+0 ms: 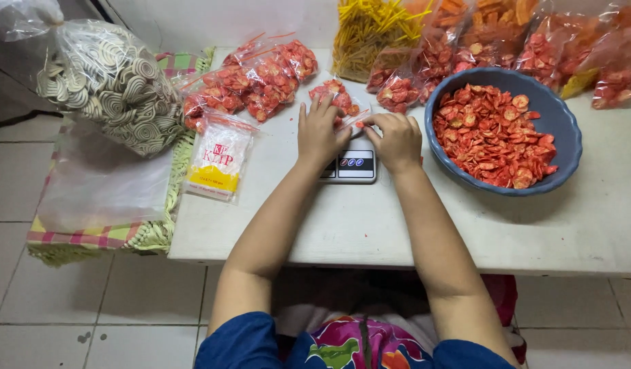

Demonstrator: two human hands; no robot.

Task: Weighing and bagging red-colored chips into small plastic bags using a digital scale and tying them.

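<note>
A low white table [370, 232] with a plain, slightly scuffed top fills the middle of the view, its front edge running straight across. Beneath and around it lies a floor [90, 301] of pale square tiles with darker grout lines, marked by a few small stains. To the left of the table stands a lower seat or stand covered by a checked cloth [90, 237] in pink, green and yellow. Behind the table rises a plain whitish wall [213, 20]. The light is soft and even.
</note>
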